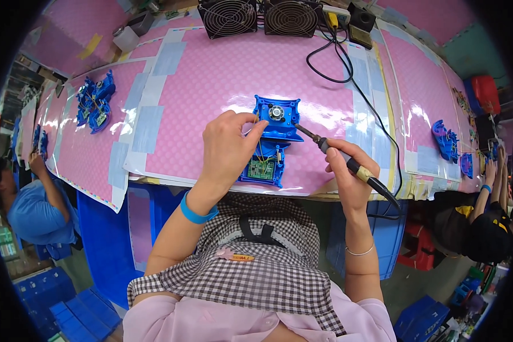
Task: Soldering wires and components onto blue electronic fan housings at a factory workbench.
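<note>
A blue plastic housing half [294, 106] with a round silver speaker in it lies on the pink table mat. Just nearer to me is a second blue housing part [280, 178], which holds a green circuit board [262, 169], and thin yellow wires run between the two. My left hand [225, 145] is closed in a pinch at the left side of the speaker half; what its fingertips hold is too small to tell. In my right hand [350, 165] is a soldering iron [320, 141], gripped like a pen, its tip at the speaker half's right edge.
Two black fans [229, 18] stand at the table's far edge, beside a soldering iron stand [360, 35]. The iron's black cable [376, 111] loops along the right. More blue housings [96, 101] lie left, others [446, 141] right. Co-workers sit at both sides; blue bins [105, 245] are below.
</note>
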Motion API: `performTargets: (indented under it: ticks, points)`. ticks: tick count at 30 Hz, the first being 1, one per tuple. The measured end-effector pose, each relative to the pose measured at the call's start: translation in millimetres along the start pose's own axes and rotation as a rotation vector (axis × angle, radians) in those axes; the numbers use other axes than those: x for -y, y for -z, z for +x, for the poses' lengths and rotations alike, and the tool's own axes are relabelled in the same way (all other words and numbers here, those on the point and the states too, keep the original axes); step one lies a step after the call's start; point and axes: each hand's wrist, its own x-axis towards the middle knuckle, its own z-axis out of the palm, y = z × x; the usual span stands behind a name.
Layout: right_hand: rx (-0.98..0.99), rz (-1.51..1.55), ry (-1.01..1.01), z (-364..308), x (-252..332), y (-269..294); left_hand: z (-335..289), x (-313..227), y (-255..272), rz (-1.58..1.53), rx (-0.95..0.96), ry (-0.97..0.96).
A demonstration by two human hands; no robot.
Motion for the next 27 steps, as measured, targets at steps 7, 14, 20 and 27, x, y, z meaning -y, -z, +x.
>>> performTargets:
  ticks: [7,14,20,27]
  points:
    - [0.025,-0.067,-0.032,3,-2,0,0,-3,-6,-0.270,0.023,0.120]
    - [0.030,0.098,0.017,3,6,-9,3,-5,-7,-0.370,0.080,0.261]
    - [0.051,0.047,0.038,6,7,-15,3,-3,-9,-0.155,0.118,0.050]
    - [0.044,0.038,0.056,7,7,-19,6,-3,-11,-0.132,0.130,0.051]
